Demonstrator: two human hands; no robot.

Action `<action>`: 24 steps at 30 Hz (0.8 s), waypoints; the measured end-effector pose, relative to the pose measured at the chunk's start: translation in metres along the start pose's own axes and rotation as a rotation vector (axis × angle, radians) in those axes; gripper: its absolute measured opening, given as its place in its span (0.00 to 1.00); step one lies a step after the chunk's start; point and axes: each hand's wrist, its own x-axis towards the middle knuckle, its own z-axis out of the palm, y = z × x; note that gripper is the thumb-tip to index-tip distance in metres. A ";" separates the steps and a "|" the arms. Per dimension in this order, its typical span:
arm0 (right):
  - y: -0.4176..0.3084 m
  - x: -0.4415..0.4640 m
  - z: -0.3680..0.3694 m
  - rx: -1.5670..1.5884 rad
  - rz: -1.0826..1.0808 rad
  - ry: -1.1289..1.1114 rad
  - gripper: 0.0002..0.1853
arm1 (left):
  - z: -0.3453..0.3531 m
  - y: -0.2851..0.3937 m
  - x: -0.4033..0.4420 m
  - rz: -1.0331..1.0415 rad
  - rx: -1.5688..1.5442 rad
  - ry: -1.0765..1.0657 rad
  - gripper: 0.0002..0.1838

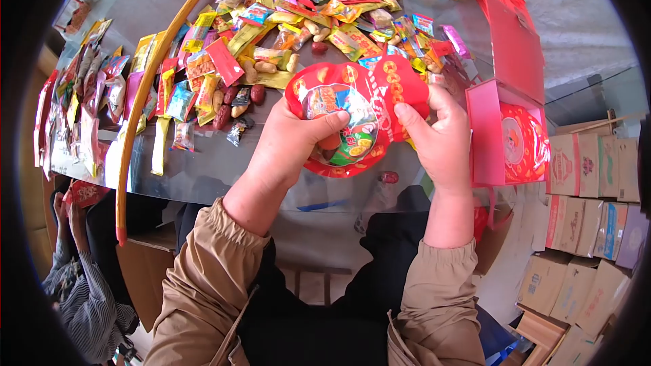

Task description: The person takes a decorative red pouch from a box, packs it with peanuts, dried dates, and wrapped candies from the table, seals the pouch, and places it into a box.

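Note:
A red candy pouch [363, 156] with gold print and a clear round window is held up above the near edge of the table. Wrapped sweets show through the window. My left hand [288, 132] grips the pouch's left side, its thumb over the window. On the right, my right hand [437, 129] pinches the gold-printed upper part with the thumb in front; the fingers behind are partly hidden. Just beyond the pouch lies a heap of wrapped snacks [271, 34], with peanuts [264, 66] and red dates [258, 93] among them.
An open pink-red box [480, 135] stands at the right with red round packets [525, 142] inside. A long curved wooden stick [150, 91] crosses the table's left side. Cardboard boxes [576, 224] are stacked at the right. Another person's hands [68, 207] hold a red packet at lower left.

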 end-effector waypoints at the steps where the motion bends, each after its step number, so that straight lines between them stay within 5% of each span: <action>1: 0.005 -0.002 0.001 -0.023 -0.051 0.072 0.23 | 0.003 -0.003 -0.001 0.015 -0.011 0.009 0.16; 3: -0.008 -0.010 0.004 0.137 -0.084 0.175 0.33 | 0.010 -0.004 -0.006 0.026 0.039 -0.021 0.16; 6: -0.017 -0.022 -0.005 0.341 0.072 0.000 0.35 | 0.020 -0.009 -0.014 0.043 0.038 -0.079 0.16; 7: -0.014 -0.024 -0.011 0.470 0.230 -0.173 0.27 | 0.023 -0.010 -0.018 0.050 0.025 -0.091 0.16; 11: -0.026 -0.033 -0.018 0.279 0.174 -0.062 0.12 | 0.010 -0.014 -0.023 -0.019 -0.068 -0.342 0.13; 14: -0.039 -0.045 -0.029 0.007 0.074 -0.019 0.11 | 0.044 -0.006 -0.043 0.077 -0.331 -0.104 0.14; 20: -0.063 -0.098 -0.088 -0.020 -0.228 0.224 0.09 | 0.017 -0.036 -0.028 0.459 0.193 0.043 0.22; 24: -0.030 -0.191 -0.142 0.232 -0.090 0.408 0.11 | 0.001 -0.066 -0.017 0.655 0.783 -0.088 0.13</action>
